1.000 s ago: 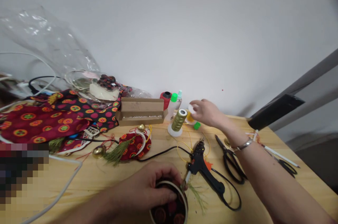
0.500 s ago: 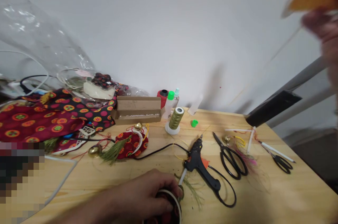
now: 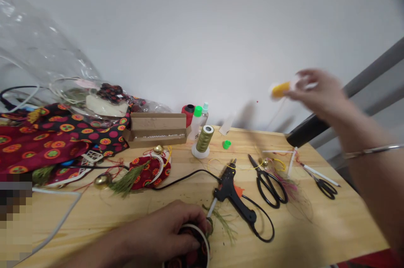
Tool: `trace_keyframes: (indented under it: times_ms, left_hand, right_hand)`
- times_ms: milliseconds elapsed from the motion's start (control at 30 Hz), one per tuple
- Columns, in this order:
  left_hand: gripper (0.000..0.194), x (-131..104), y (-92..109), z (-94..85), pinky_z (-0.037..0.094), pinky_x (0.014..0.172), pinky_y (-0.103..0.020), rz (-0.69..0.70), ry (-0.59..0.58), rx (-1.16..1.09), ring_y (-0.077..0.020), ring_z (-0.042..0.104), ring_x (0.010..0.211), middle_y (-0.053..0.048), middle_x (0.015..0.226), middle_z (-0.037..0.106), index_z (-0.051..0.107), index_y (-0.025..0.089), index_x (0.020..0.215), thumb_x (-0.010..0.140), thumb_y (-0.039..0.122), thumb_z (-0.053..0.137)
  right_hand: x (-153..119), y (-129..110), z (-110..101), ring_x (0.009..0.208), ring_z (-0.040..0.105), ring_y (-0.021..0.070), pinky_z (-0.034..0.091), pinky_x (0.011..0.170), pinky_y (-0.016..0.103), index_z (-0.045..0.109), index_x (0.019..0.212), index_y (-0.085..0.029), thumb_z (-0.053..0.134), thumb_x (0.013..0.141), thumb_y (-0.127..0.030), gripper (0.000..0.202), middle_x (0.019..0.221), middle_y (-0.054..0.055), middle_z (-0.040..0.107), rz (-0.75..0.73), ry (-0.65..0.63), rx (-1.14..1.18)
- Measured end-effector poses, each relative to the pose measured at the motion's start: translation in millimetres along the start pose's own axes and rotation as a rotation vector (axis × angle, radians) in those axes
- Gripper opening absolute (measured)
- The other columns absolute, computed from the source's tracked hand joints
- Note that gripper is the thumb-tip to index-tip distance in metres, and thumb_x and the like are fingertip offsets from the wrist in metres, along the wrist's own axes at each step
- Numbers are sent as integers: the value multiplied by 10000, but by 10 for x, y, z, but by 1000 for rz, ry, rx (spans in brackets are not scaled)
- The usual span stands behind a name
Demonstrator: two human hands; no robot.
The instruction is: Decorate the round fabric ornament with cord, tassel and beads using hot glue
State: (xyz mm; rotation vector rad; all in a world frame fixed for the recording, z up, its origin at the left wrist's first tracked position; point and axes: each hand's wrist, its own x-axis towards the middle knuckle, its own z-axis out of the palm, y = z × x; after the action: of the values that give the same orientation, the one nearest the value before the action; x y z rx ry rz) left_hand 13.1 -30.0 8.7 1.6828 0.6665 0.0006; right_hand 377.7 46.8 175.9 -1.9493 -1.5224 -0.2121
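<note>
At the bottom centre, my left hand [image 3: 172, 228] is closed on a round ornament [image 3: 191, 255] of dark patterned fabric with a white rim; its lower part is cut off by the picture edge. My right hand [image 3: 322, 93] is raised over the right side of the table, fingers round a spool of yellow thread [image 3: 280, 90], slightly blurred. A thin strand hangs from that spool. Close to my left hand lie a black glue gun [image 3: 233, 194] with a white glue stick and some olive thread scraps [image 3: 225, 224].
Black scissors [image 3: 271, 186] lie right of the glue gun, smaller scissors [image 3: 326, 188] farther right. Behind stand an olive thread spool [image 3: 205, 138], a green-capped bottle [image 3: 196, 123] and a cardboard box [image 3: 158, 127]. Patterned fabric [image 3: 69, 133] and a tasselled ornament [image 3: 142, 171] are at left.
My right hand has come down and leftward from the upper right corner with the yellow spool. My left hand keeps its hold on the ornament. The view has shifted slightly.
</note>
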Motion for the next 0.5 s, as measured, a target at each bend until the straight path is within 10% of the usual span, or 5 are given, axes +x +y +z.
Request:
trace_keyframes:
  times_ms: [200,400,500]
  left_hand:
    - [265,-13,22,-7,473,712,-219,-16,-9,15,-173,625,844,14,910,684,642,219,946,710,138,553]
    - [271,7,-37,5,473,680,-212,-8,-12,-5,-164,624,812,17,890,679,639,223,952,714,128,551]
    - [279,17,-57,13,472,662,-209,0,-31,-47,-159,625,791,19,877,680,633,225,957,716,118,540]
  right_hand:
    - [-395,156,1172,762,638,211,455,694,288,658,1019,-104,751,684,-208,363,845,91,686,8,-367,-175]
    - [-724,-77,1036,971,615,259,435,825,341,635,1124,-105,555,879,-281,312,1146,193,603,-86,-415,-276]
    - [-1044,-336,1027,795,637,205,461,726,282,733,809,-194,604,845,-348,204,884,82,684,-246,-593,-235]
